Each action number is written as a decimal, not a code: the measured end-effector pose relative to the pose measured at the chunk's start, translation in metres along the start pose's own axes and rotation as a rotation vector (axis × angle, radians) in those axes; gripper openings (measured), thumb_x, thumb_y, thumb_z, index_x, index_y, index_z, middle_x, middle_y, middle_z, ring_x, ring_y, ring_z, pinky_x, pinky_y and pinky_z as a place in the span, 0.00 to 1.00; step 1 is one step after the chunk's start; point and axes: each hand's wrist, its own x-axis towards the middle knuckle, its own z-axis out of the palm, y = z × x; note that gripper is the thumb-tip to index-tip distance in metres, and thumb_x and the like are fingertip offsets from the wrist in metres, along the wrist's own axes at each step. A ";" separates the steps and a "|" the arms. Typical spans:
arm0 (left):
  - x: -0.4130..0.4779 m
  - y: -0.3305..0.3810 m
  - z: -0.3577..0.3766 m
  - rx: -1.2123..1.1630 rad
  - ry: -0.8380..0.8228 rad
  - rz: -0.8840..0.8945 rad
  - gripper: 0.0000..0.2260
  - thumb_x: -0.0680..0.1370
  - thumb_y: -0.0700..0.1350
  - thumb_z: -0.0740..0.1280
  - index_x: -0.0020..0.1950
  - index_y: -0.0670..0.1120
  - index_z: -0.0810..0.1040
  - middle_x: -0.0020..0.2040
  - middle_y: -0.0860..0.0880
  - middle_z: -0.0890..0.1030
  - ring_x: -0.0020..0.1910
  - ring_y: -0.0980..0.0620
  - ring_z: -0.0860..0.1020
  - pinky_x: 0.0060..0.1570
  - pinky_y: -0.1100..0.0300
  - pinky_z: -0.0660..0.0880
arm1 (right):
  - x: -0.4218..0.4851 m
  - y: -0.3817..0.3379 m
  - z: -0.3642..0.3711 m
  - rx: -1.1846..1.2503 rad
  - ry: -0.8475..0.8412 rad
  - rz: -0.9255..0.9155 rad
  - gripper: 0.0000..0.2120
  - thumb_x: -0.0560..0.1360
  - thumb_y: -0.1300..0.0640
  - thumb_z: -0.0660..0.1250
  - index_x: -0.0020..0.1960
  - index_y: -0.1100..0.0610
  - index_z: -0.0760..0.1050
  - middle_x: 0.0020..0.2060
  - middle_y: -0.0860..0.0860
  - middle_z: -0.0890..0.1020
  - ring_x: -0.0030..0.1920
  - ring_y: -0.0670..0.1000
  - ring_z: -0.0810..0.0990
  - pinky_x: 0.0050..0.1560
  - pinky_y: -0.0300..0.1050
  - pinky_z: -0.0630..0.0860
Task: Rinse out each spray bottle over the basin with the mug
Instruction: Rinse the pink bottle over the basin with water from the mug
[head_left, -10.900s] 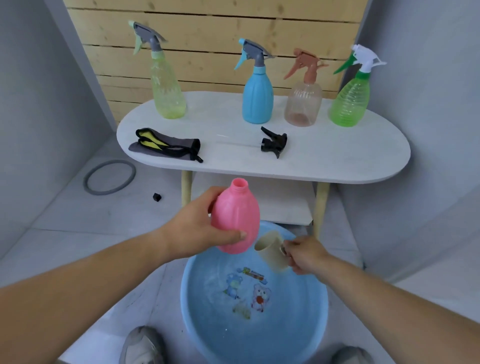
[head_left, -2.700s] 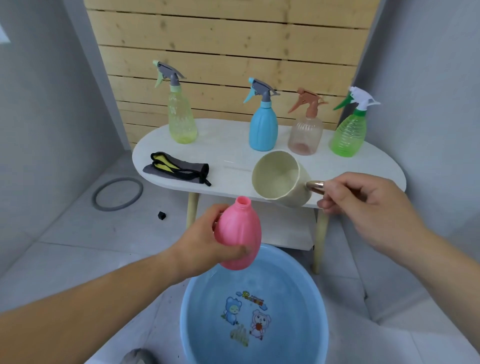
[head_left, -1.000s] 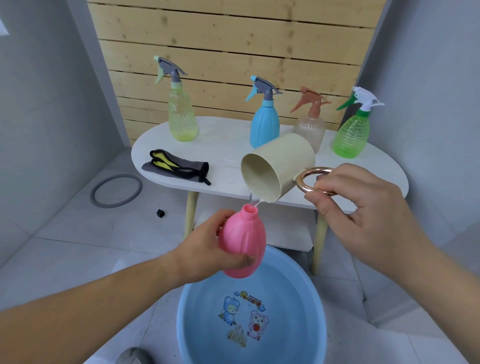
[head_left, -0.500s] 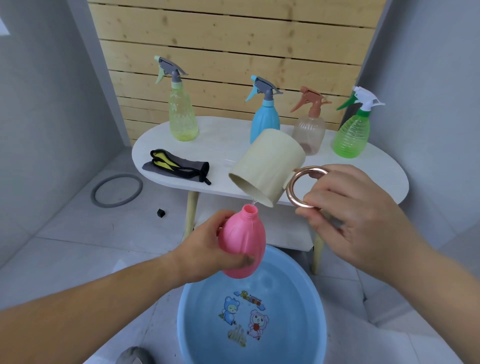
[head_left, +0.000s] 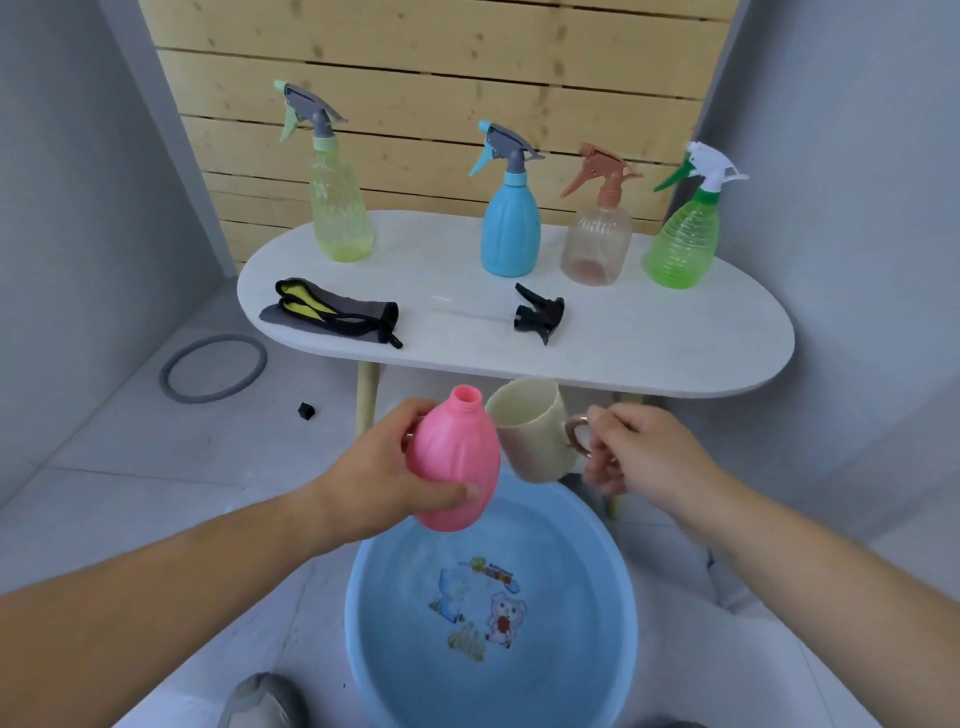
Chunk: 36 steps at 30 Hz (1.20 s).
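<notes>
My left hand (head_left: 382, 475) grips a pink spray bottle (head_left: 456, 465) with no spray head, held nearly upright with its open neck up, above the far rim of the blue basin (head_left: 358, 618). Just right of it, my right hand (head_left: 641, 452) holds a cream mug (head_left: 535, 434) by its copper ring handle; the mug sits close to level, its mouth up and tipped slightly away. A black spray head (head_left: 537, 314) lies on the white table (head_left: 649, 343). Behind it stand a yellow bottle (head_left: 340, 208), a blue bottle (head_left: 509, 228), a clear brown-topped bottle (head_left: 597, 239) and a green bottle (head_left: 683, 244).
A grey and yellow cloth pouch (head_left: 332, 314) lies at the table's left end. On the floor to the left are a grey ring (head_left: 213, 366) and a small black cap (head_left: 307, 410). The basin holds water. A grey shoe (head_left: 260, 701) shows at the bottom edge.
My right hand has lowered the mug from its tilted pouring pose above the bottle's neck to beside the bottle, turned back level. The view has shifted, and the black spray head shows again.
</notes>
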 end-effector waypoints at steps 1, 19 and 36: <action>0.001 -0.001 0.001 -0.008 -0.001 -0.002 0.34 0.67 0.40 0.82 0.67 0.56 0.71 0.58 0.53 0.79 0.55 0.54 0.81 0.46 0.58 0.84 | 0.006 0.014 0.008 0.005 -0.026 0.082 0.16 0.82 0.53 0.60 0.38 0.59 0.74 0.29 0.54 0.79 0.33 0.55 0.81 0.36 0.47 0.79; -0.002 -0.024 0.026 0.007 -0.056 0.014 0.34 0.66 0.44 0.84 0.64 0.63 0.71 0.59 0.59 0.78 0.57 0.65 0.77 0.49 0.61 0.83 | 0.053 0.207 0.089 -0.393 -0.174 0.481 0.14 0.74 0.47 0.63 0.46 0.57 0.81 0.43 0.57 0.85 0.45 0.60 0.84 0.48 0.56 0.84; 0.004 -0.025 0.023 -0.026 -0.035 0.012 0.34 0.66 0.43 0.83 0.64 0.63 0.71 0.60 0.58 0.78 0.55 0.67 0.77 0.44 0.67 0.80 | 0.051 0.211 0.091 -0.508 -0.212 0.423 0.14 0.80 0.49 0.59 0.42 0.57 0.76 0.41 0.56 0.82 0.40 0.55 0.81 0.35 0.45 0.76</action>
